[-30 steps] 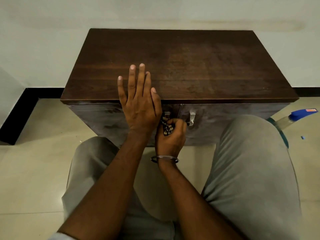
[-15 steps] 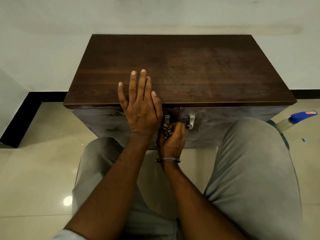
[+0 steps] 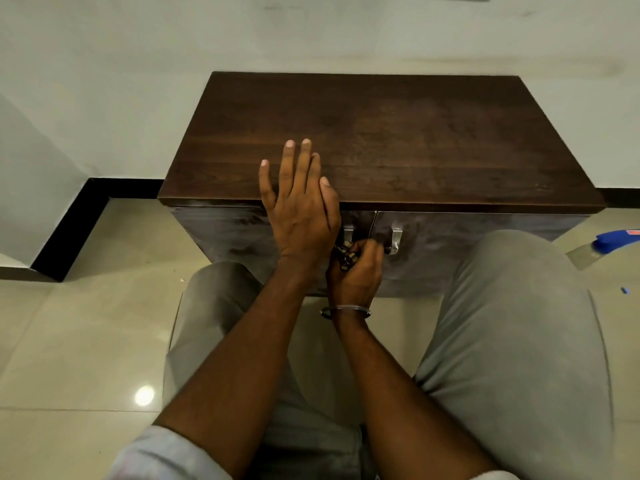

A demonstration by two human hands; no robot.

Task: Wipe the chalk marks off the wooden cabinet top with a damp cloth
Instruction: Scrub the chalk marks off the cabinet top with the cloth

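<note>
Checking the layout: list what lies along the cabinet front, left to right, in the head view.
Open left hand → right hand closed on a small dark patterned bundle → silver metal door handle → blue-capped clear bottle.

No readable text, brand, number or sign anywhere, red label patch on the blue-capped bottle too blurred to read
</note>
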